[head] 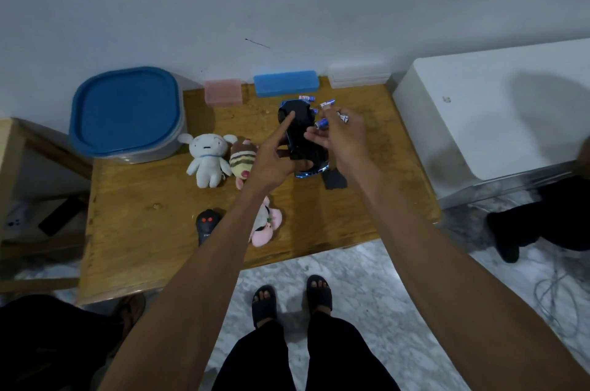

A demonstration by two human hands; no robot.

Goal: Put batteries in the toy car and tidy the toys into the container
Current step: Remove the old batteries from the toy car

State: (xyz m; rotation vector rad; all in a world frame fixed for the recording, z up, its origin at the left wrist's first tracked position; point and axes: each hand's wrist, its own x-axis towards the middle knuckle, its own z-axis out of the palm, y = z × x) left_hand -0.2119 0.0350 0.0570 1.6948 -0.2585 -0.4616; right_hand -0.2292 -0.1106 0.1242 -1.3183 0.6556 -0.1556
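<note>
Batteries (322,123) sit pinched in our right hand (338,132); our left hand (274,161) grips the upturned toy car (303,141) above the tabletop (143,199).

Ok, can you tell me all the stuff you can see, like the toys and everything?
Toy car: one, blue and black, upside down, mid-table.
Batteries: several, blue and white; some in the right hand, some on the table behind the car.
Cover: one, black, beside the car.
Remote: one, black, near edge.
Plush toys: three, white, striped, pink, left of the car.
Container: one, blue lid on, far left corner.
Boxes: pink, blue, clear, by the wall.
Table: one, wooden.
Left hand: holds the car.
Right hand: holds batteries.
</note>
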